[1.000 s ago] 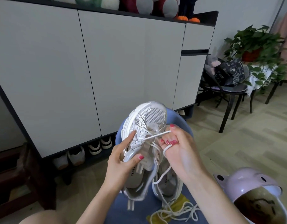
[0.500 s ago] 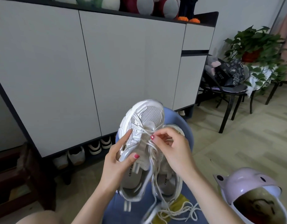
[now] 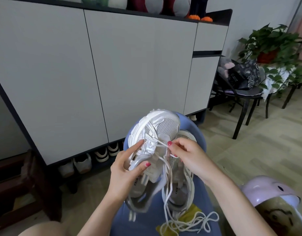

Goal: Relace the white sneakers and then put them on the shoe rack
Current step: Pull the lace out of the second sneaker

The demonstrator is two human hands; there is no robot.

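Observation:
My left hand (image 3: 125, 169) grips a white and silver sneaker (image 3: 157, 132) by its left side, toe pointing up and away. My right hand (image 3: 189, 157) pinches the white shoelace (image 3: 167, 189) at the eyelets near the tongue. The lace's loose ends trail down and coil on the blue seat. A second white sneaker (image 3: 181, 188) lies on the seat under my right hand, partly hidden by it.
A blue stool or seat (image 3: 201, 138) holds the shoes. Behind it stands a grey cabinet (image 3: 61, 74) with several shoes (image 3: 82, 164) in the open gap underneath. A pink helmet (image 3: 269, 200) sits at lower right; a black chair (image 3: 245, 99) with bags and a potted plant (image 3: 273, 45) stand at right.
My right hand has gone from holding a stretch of lace pulled out sideways to pinching the lace close at the eyelets. The held sneaker shifted slightly up and left.

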